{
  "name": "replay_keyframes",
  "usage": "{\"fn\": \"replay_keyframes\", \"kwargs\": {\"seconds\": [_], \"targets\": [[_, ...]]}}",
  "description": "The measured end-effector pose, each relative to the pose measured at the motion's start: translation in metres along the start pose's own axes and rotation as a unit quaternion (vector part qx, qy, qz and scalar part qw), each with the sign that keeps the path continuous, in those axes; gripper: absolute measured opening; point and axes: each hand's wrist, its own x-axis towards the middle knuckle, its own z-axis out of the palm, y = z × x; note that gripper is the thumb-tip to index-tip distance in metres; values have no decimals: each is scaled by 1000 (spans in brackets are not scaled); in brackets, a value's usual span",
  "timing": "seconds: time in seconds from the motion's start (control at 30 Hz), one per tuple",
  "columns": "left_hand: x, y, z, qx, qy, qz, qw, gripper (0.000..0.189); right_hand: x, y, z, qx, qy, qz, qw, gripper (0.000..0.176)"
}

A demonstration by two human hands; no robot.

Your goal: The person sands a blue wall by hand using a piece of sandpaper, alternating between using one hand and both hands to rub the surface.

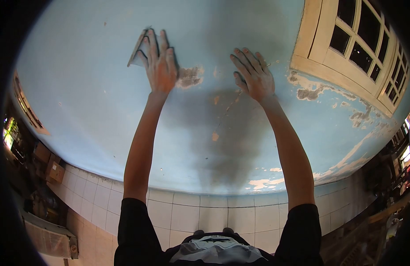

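Flat piece [136, 49] partly hidden behind the fingers [153, 44] of the left hand [162, 73]

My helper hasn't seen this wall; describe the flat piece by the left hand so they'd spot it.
Find the blue wall and the left hand on it. The flat piece pokes out beside that hand, on the side away from the right hand. Its straight edge sets it apart from the ragged bare patch nearby.

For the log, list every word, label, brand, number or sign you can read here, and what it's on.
No text can be read.
Printed shirt front: marks too small and blurred to read.
Pale label on a cardboard box: too small to read.
Blue wall: no lettering visible.
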Motion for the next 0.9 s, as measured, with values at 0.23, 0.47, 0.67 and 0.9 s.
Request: {"fn": "replay_keyframes", "kwargs": {"seconds": [0.23,0.47,0.67,0.9], "targets": [[-35,23,1,-129,-207,210,947,48,3,0,-3,-2,-13,6,1000,59],[-21,41,4,-1,-72,114,991,46,0,-2,-3,-3,-38,21,999,66],[-39,31,-2,61,-185,205,959,49,-1,-8,-2,-5,-51,44,998,67],[-67,51,12,-4,-225,206,952,49,-1,-8,-2,-8,-45,49,998,68]]}}
